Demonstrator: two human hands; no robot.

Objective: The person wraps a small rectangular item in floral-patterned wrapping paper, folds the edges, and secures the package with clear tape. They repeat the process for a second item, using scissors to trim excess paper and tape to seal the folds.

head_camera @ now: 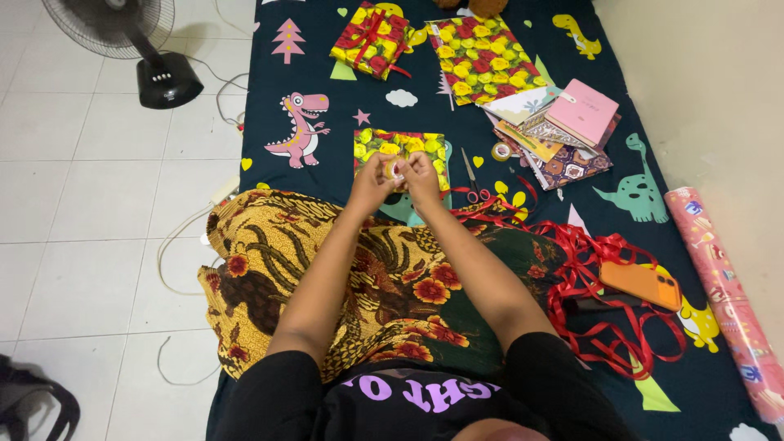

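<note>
While scissors (472, 173) lie beside, left hand (374, 181) and right hand (422, 175) pinch seemingly a tape roll (396, 170)

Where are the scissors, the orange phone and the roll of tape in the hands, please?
scissors (472, 181): head view, on the blades near the pivot.
orange phone (642, 283): head view, middle of its back.
roll of tape (396, 171): head view, visible rim between the fingers.

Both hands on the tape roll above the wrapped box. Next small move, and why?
Probably peel a strip free: left hand and right hand pinch the small tape roll together, right over the yellow-and-red wrapped box; no loose strip shows.
</note>
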